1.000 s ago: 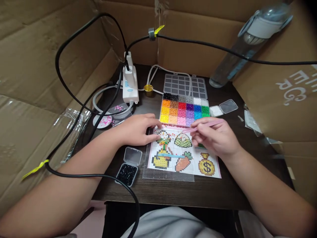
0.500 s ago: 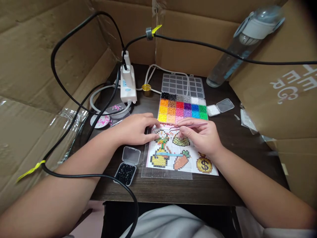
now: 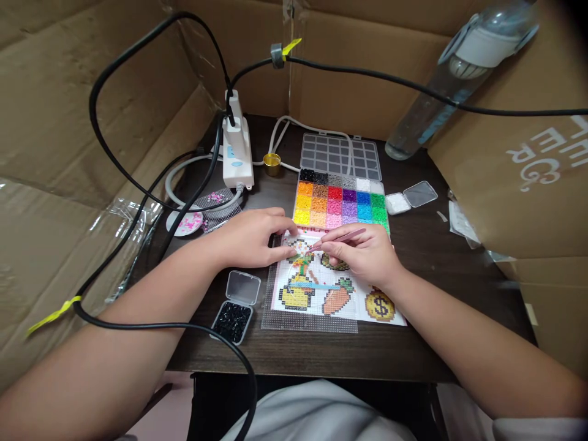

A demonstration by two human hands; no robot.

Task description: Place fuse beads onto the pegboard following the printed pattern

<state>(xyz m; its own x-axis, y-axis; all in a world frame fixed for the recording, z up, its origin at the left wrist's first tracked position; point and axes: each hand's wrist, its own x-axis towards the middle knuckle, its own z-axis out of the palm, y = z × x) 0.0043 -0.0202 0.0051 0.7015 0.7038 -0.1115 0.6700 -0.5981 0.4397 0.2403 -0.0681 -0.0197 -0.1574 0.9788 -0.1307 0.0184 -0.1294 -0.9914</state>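
Note:
My right hand pinches pink tweezers, their tips pointing left onto the top of a bead picture on the pattern sheet. The sheet shows a carrot, a money bag and a yellow figure, and lies over a clear pegboard. My left hand rests fingers down on the sheet's upper left corner, holding nothing. Just behind both hands sits the open bead box with coloured compartments.
A small open case of black beads lies at the front left of the dark table. A case of white beads, a power strip, black cables, a water bottle and cardboard walls surround the work.
My right hand has moved left from the bead box side, bringing the tweezer tips over the top picture on the sheet. My left hand has stayed in place.

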